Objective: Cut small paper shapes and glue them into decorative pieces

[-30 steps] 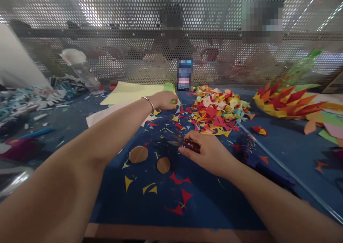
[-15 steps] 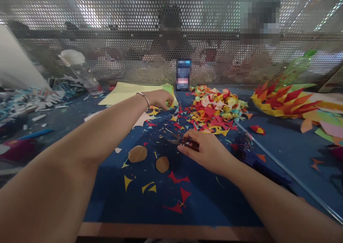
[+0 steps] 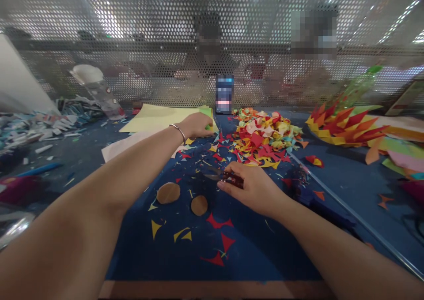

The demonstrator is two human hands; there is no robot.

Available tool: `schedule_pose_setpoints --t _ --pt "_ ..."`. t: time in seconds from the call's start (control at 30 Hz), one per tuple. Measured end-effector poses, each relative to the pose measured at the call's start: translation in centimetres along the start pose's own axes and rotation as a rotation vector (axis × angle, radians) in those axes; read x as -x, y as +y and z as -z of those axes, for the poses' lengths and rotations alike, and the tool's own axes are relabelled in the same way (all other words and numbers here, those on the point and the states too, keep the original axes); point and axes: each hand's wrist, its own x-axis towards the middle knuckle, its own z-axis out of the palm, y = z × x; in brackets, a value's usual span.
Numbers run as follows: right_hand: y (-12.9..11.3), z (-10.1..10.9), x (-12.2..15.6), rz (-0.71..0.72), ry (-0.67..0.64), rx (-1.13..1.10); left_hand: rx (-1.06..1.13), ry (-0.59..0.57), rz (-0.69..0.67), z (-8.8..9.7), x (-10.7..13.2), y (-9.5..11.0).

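My left hand [image 3: 197,125] reaches far forward, its fingers closed on the edge of a green paper sheet [image 3: 207,113] that lies on a stack of pale yellow sheets [image 3: 159,116]. A thin bracelet circles that wrist. My right hand [image 3: 252,186] rests on the blue table cover, wrapped round the dark red handles of a pair of scissors [image 3: 222,178] whose blades point left. Two brown paper discs [image 3: 168,193] lie just left of the scissors.
A heap of coloured paper scraps [image 3: 265,136] sits beyond my right hand, and loose red and yellow offcuts dot the blue cover [image 3: 251,247]. A spiky red-orange paper piece [image 3: 344,125] lies far right. A phone [image 3: 224,93] leans on the perforated screen; people sit behind it.
My left hand has drawn slightly back toward me along the yellow sheets, still pinching the green paper. My right hand has stayed on the scissors.
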Motion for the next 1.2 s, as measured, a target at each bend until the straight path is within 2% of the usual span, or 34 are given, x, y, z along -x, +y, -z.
schedule_pose_setpoints --t 0.33,0.6,0.93,1.2 --pt "0.2 -0.1 -0.2 0.009 0.006 0.003 -0.088 -0.045 0.022 0.5 -0.9 1.4" --pt "0.1 0.0 -0.1 -0.002 0.005 0.022 -0.139 -0.063 -0.004 1.0 0.2 2.2" --pt "0.3 -0.1 0.0 0.011 0.007 -0.009 -0.178 -0.048 0.002 1.0 0.7 2.2" --pt "0.2 -0.1 -0.2 0.005 0.017 0.011 -0.178 -0.131 0.024 1.7 0.6 0.9"
